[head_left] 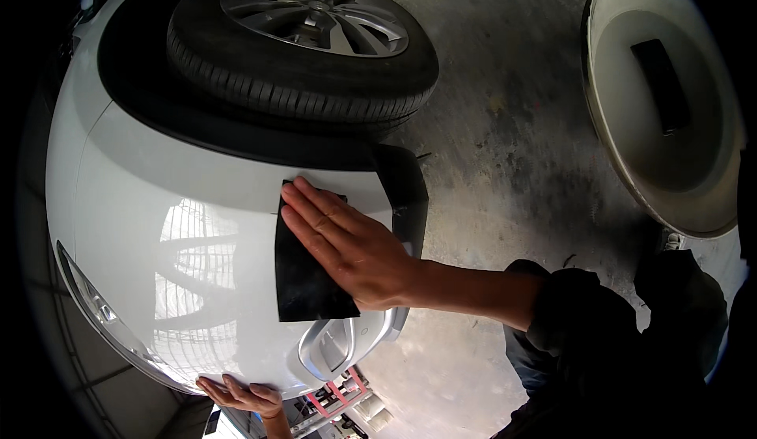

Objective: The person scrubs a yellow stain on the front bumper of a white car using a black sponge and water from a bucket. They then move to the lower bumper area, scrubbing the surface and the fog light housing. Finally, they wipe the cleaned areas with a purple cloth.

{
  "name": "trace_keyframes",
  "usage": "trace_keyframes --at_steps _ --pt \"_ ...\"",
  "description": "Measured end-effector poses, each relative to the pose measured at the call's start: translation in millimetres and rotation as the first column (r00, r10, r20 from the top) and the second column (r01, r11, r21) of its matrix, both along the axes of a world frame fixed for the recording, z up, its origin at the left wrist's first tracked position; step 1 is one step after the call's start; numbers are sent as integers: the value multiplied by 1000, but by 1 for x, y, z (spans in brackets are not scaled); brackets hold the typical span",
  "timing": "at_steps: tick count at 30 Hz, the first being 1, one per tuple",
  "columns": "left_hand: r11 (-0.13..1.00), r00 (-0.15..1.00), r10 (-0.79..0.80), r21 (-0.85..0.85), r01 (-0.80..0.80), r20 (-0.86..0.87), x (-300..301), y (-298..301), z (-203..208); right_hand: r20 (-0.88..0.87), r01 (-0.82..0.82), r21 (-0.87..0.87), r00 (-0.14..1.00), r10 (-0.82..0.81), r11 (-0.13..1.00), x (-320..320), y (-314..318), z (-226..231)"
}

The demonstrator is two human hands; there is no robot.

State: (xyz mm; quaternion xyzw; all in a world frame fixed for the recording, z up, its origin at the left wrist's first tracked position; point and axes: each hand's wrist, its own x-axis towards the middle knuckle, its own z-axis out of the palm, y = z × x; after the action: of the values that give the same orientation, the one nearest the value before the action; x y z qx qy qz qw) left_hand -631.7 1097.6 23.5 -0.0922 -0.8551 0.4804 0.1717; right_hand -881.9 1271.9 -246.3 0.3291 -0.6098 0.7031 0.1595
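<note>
My right hand (355,250) lies flat over a black sheet (307,285) that looks like sandpaper, pressing it against a white car's front bumper (197,186). Its fingers are stretched out, and the thumb is hidden. The sheet sits between the black wheel-arch trim and a fog-light recess (327,348). Near the lower edge of the view, my left hand (244,398) rests with its fingers apart on the bumper's edge, close to the headlight (102,309). It holds nothing that I can see.
A tyre with a silver alloy wheel (315,17) fills the top. A pale round tub (595,115) with a black slab-like piece (661,85) in it stands on the stained concrete floor (497,131). My knees and dark clothing (583,313) are at lower right; a red-and-white rack (339,396) is beyond the bumper.
</note>
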Motion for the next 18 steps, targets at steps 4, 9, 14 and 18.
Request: trace_keyframes --at_steps 4,9,14,18 --pt "1000 1000 -23 -8 24 8 -7 -1 -3 -70 29 -37 997 -32 999 -34 -3 40" --pt "999 1000 -2 -44 2 0 1 -9 1 -3 -30 152 1000 31 988 -19 4 -6" --pt "999 1000 -16 -35 16 6 -3 3 -1 160 -185 96 973 168 978 4 22 -31" --pt "999 998 -42 -24 43 37 -13 3 -4 52 -86 39 995 84 996 -11 16 1"
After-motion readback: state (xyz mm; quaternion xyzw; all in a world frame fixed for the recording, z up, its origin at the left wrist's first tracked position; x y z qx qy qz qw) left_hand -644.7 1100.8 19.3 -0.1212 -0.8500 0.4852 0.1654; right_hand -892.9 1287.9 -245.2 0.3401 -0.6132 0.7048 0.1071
